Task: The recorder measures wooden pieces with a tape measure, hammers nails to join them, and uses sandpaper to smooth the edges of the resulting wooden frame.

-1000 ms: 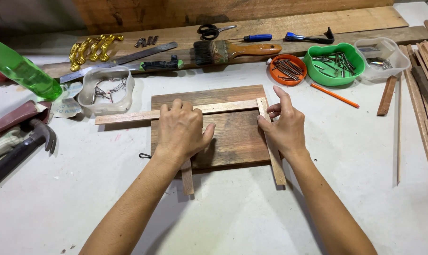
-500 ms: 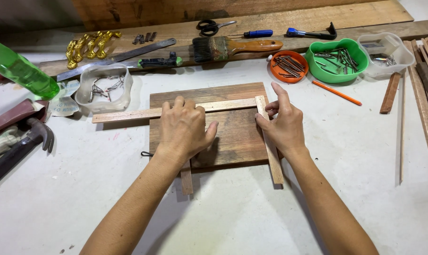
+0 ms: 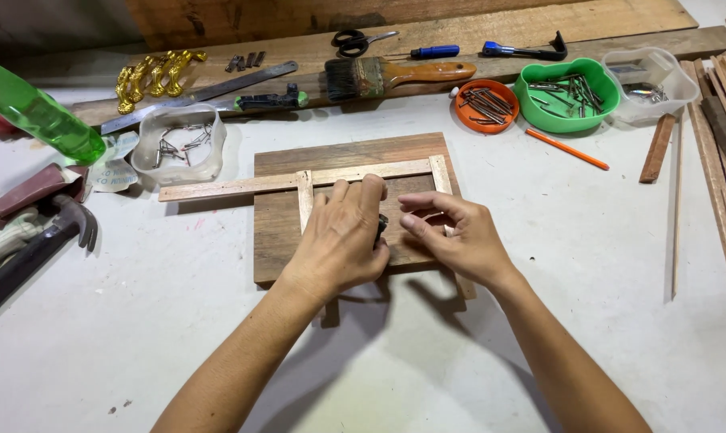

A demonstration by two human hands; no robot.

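both forearms reach up from the near edge onto a pale, dusty work table (image 3: 139,345). the left hand (image 3: 340,239) lies knuckles up over the middle of a dark brown wooden board (image 3: 279,228), fingers curled in around a small dark object (image 3: 381,228) that barely shows; what it is cannot be told. the right hand (image 3: 459,240) sits just beside it, thumb and forefinger drawn narrow toward that same spot, holding nothing that can be seen. the board is flat and rectangular, its grain running sideways. on it lie pale thin wooden strips (image 3: 243,187): one long one across the top, sticking out past the left edge, and two short uprights, partly hidden by the hands. farther left lie a hammer (image 3: 38,248) and a green bottle (image 3: 34,112). beyond the board stand a clear tub of clips (image 3: 179,144), a paintbrush (image 3: 395,76), an orange dish of nails (image 3: 487,104) and a green bowl of screws (image 3: 567,95), with planks (image 3: 427,32) at the back.
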